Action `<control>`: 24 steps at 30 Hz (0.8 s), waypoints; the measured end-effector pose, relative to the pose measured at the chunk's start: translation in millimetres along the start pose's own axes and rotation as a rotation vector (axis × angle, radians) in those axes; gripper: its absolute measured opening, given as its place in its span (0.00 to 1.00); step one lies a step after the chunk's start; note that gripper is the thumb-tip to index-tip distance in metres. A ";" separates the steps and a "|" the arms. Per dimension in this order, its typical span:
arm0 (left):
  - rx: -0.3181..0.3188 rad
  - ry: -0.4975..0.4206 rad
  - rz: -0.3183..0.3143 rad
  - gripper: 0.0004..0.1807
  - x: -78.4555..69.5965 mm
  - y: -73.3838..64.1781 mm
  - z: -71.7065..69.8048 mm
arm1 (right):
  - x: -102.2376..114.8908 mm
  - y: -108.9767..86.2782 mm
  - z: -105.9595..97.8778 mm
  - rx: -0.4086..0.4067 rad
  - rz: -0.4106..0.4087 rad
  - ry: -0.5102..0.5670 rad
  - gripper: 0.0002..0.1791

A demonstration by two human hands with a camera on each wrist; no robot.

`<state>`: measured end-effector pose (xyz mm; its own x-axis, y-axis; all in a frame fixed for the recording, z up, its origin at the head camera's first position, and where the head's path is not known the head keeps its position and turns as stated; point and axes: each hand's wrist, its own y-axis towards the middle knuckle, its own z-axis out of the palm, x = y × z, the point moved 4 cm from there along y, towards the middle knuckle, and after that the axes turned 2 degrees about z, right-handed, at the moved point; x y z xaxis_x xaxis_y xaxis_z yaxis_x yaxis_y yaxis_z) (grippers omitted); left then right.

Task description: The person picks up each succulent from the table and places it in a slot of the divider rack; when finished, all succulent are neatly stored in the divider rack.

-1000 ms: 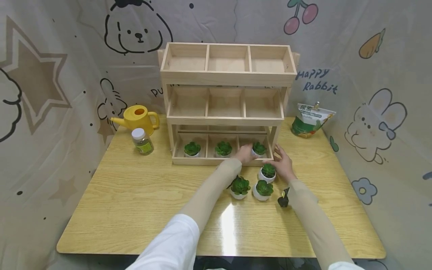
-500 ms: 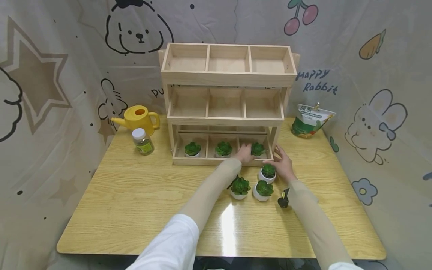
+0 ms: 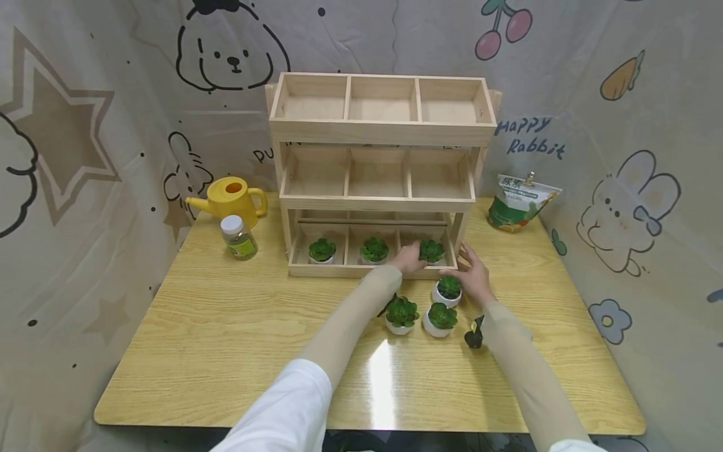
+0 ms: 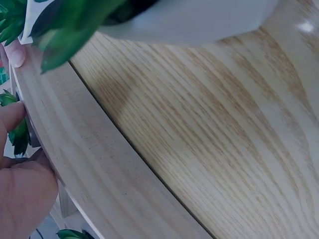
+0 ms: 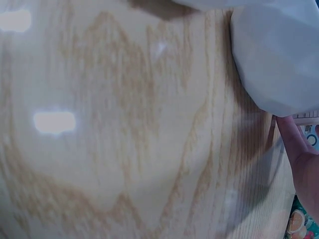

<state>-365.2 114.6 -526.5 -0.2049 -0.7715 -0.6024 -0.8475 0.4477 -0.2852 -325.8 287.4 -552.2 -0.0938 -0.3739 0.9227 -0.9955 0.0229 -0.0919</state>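
Note:
A small potted succulent (image 3: 432, 250) stands in the right compartment of the wooden shelf's (image 3: 373, 204) lowest tier. My left hand (image 3: 410, 258) pinches it from the left side; in the left wrist view thumb and fingers meet around the plant (image 4: 19, 132), its pot mostly hidden. At the right corner of that tier, my right hand (image 3: 474, 275) rests against the wood, fingers fairly straight and spread. Two more potted succulents, one on the left (image 3: 322, 250) and one in the middle (image 3: 374, 250), fill the neighbouring compartments.
Three white-potted succulents (image 3: 440, 319) stand on the table just before the shelf, between the forearms. A small black object (image 3: 474, 336) lies by the right wrist. A yellow watering can (image 3: 231, 199) and lidded jar (image 3: 238, 237) are left; a green-white bag (image 3: 521, 202) is right.
The succulent in the right compartment shifted slightly left in my left hand's fingers, mostly between the first two frames. My right hand has stayed at the shelf corner.

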 end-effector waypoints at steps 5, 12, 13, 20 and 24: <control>-0.022 -0.011 0.019 0.38 0.7 -2.6 -0.6 | -1.6 -0.3 0.1 0.002 0.011 -0.009 0.55; -0.072 -0.038 0.080 0.37 1.4 -6.9 -4.8 | -0.8 1.0 0.7 0.001 0.011 -0.010 0.55; -0.073 -0.049 0.088 0.37 1.9 -7.5 -5.4 | -0.7 1.2 0.8 0.001 0.010 -0.010 0.55; -0.102 -0.165 0.147 0.37 7.1 -15.9 -11.0 | -2.1 2.3 1.1 -0.003 0.004 -0.003 0.54; -0.140 -0.261 0.218 0.38 9.9 -24.1 -16.1 | -2.6 1.5 1.0 -0.005 0.006 -0.008 0.55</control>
<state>-354.7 88.9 -513.6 -0.2714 -0.5150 -0.8131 -0.8603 0.5086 -0.0350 -327.1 287.6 -555.1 -0.0994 -0.3812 0.9191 -0.9950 0.0299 -0.0952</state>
